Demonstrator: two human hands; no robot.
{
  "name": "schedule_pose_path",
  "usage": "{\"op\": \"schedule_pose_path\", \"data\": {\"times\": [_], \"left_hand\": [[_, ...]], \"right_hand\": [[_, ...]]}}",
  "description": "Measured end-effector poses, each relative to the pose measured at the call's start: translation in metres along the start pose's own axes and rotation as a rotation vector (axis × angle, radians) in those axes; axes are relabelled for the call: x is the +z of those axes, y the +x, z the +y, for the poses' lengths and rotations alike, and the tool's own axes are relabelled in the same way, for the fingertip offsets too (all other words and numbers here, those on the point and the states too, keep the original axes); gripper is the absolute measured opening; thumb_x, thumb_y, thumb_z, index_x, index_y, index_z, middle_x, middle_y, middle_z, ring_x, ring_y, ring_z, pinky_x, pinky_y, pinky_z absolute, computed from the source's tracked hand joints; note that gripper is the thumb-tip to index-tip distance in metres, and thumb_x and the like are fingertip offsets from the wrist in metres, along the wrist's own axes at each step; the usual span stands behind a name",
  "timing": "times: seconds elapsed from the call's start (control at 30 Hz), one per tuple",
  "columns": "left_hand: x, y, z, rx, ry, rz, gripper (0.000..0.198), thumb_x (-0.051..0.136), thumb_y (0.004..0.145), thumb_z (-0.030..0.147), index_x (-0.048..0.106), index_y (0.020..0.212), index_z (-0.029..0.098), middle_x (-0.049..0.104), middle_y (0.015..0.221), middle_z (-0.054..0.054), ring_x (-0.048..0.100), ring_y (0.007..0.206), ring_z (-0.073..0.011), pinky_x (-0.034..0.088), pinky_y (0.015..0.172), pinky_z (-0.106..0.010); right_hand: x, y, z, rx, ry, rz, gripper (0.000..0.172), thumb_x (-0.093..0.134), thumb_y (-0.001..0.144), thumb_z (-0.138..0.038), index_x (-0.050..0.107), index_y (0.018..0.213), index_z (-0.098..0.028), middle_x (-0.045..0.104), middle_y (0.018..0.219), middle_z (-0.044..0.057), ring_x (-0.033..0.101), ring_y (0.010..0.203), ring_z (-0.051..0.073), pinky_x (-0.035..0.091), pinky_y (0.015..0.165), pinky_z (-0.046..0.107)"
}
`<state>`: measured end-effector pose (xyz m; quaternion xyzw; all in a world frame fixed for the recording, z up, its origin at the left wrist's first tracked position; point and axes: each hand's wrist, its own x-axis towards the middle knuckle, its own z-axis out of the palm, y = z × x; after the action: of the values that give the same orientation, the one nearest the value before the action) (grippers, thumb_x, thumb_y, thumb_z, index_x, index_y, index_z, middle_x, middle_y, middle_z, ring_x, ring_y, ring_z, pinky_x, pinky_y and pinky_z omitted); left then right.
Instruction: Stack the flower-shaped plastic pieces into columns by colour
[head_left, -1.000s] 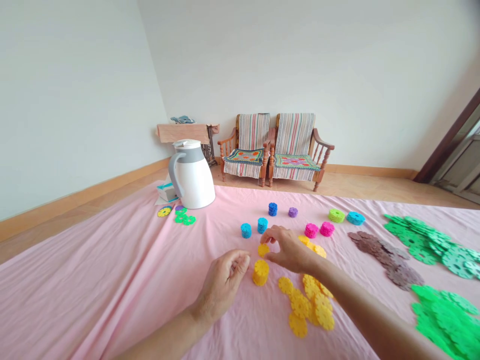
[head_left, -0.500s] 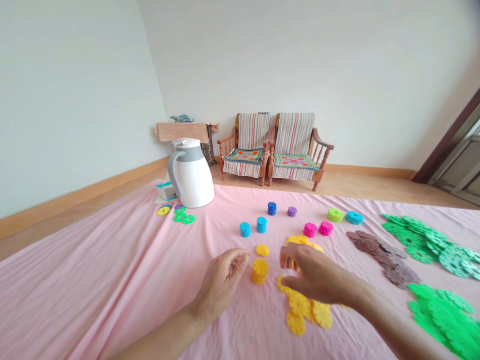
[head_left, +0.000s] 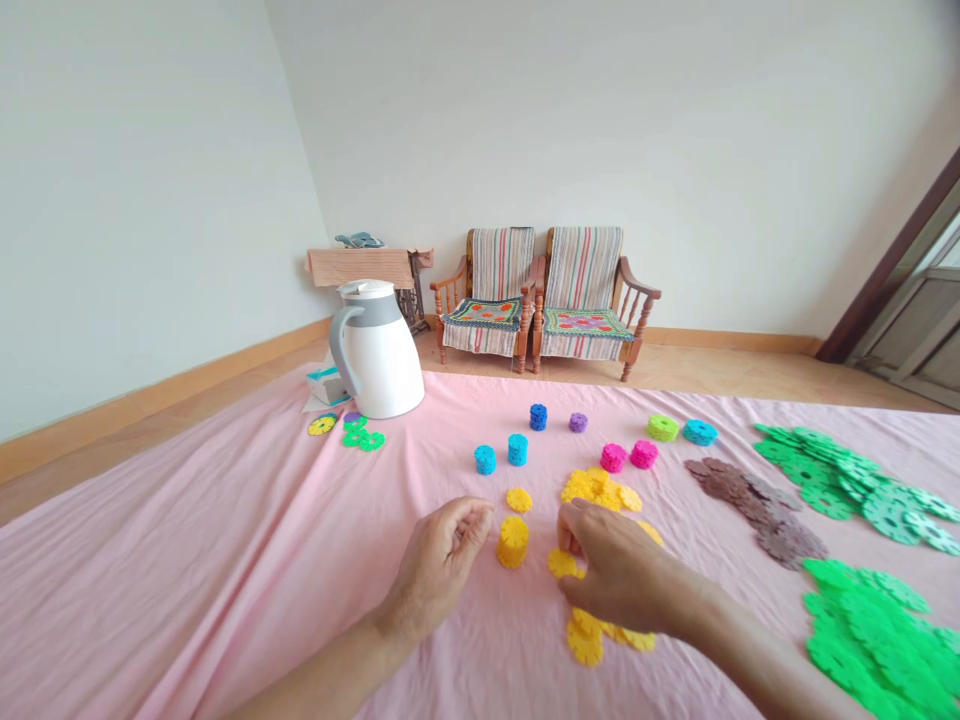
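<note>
My left hand [head_left: 444, 550] is closed, its fingers curled in against the thumb, and no disc shows in it. It hovers just left of a neat stack of yellow notched plastic discs [head_left: 513, 543]. A single yellow disc [head_left: 518, 500] lies flat behind that stack. Over the loose yellow discs [head_left: 586, 640] to the right is my right hand [head_left: 622, 565], with thumb and bent fingers apart on either side of one yellow disc [head_left: 562, 563]. Whether they touch it I cannot tell. Part of the yellow pile is hidden under this hand.
Short stacks in light blue [head_left: 517, 450], dark blue [head_left: 538, 417], purple [head_left: 577, 423], pink [head_left: 613, 458] and lime [head_left: 663, 428] stand farther back. Brown discs [head_left: 750, 505] and green discs [head_left: 877, 630] lie heaped at right. A white jug [head_left: 386, 360] stands back left on the pink cloth [head_left: 300, 560].
My right hand has come down and a little left, its fingers now around a loose yellow disc. The left hand keeps its pose. The view has shifted slightly.
</note>
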<state>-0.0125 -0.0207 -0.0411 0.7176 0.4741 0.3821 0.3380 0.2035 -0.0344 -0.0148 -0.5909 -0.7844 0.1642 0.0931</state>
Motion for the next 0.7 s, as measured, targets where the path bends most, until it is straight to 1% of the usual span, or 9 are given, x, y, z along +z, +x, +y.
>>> {"op": "schedule_pose_path", "data": {"times": [0.13,0.23,0.33,0.47,0.7], "left_hand": [[-0.001,-0.001,0.002,-0.011,-0.012,-0.008,0.033,0.043,0.093,0.043,0.062,0.096,0.017,0.068,0.087,-0.004,0.063,0.084,-0.0189,0.047,0.073,-0.025],[-0.001,-0.001,0.003,-0.011,-0.015,-0.006,0.033,0.043,0.093,0.043,0.063,0.096,0.017,0.068,0.088,-0.004,0.063,0.083,-0.0186,0.047,0.073,-0.025],[-0.001,-0.001,0.002,-0.009,-0.024,0.003,0.033,0.043,0.093,0.043,0.062,0.098,0.016,0.068,0.086,-0.004,0.064,0.082,-0.0186,0.047,0.073,-0.025],[-0.001,-0.001,-0.001,-0.004,-0.041,0.01,0.035,0.043,0.093,0.043,0.062,0.101,0.014,0.068,0.087,-0.006,0.064,0.083,-0.0189,0.047,0.073,-0.025],[-0.001,-0.001,0.0,-0.006,-0.031,0.005,0.035,0.043,0.094,0.042,0.062,0.103,0.014,0.068,0.091,-0.007,0.064,0.085,-0.019,0.047,0.074,-0.026]], "right_hand": [[-0.006,0.009,0.001,-0.008,0.053,0.037,0.018,0.052,0.057,-0.012,0.047,0.072,-0.02,0.058,0.076,0.003,0.05,0.067,0.015,0.032,0.057,0.026],[-0.01,0.025,0.003,-0.048,0.092,0.125,0.017,0.052,0.059,-0.011,0.047,0.073,-0.019,0.057,0.074,0.002,0.05,0.068,0.015,0.034,0.058,0.025],[-0.007,0.044,0.004,-0.108,0.114,0.186,0.018,0.053,0.061,-0.01,0.049,0.076,-0.018,0.057,0.075,0.002,0.051,0.068,0.014,0.036,0.06,0.025],[0.002,0.062,0.004,-0.192,0.159,0.161,0.019,0.053,0.064,-0.012,0.051,0.082,-0.018,0.058,0.082,0.003,0.054,0.072,0.014,0.04,0.064,0.025],[0.01,0.073,0.002,-0.248,0.16,0.112,0.021,0.056,0.063,-0.013,0.055,0.084,-0.018,0.06,0.086,0.005,0.055,0.077,0.016,0.044,0.07,0.028]]}}
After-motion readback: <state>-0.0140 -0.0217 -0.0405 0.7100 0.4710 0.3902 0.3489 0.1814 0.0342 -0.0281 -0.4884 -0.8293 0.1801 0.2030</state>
